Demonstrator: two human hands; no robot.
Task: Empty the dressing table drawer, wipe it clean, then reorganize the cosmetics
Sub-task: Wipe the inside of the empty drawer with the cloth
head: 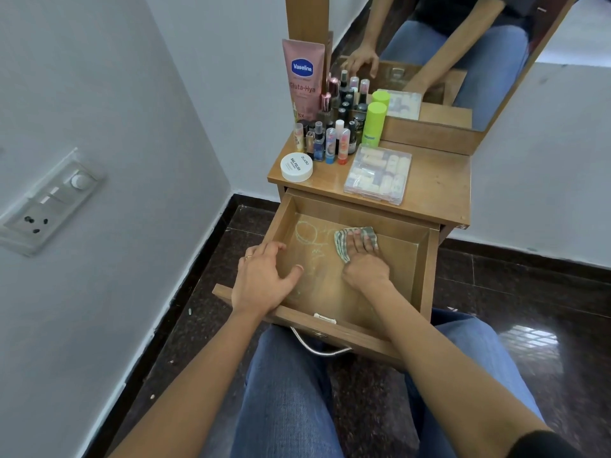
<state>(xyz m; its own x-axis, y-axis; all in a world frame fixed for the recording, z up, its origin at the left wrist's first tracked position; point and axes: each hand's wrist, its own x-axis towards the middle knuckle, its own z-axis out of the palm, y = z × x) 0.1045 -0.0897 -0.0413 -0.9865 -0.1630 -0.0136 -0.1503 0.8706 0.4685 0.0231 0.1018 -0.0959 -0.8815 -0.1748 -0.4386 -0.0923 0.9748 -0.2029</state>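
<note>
a checked cloth (340, 242) is pressed to the drawer (401, 259) floor by the right hand (363, 261), grip wide; the left hand (264, 280) is rested, grip wide, on its rim.

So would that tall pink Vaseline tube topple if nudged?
Probably. The Vaseline tube stands upright, tall and narrow, so it looks tippy. Falling forward, it would likely knock the small bottles crowded before it. Its soft-looking plastic would probably squash when gripped.
</note>
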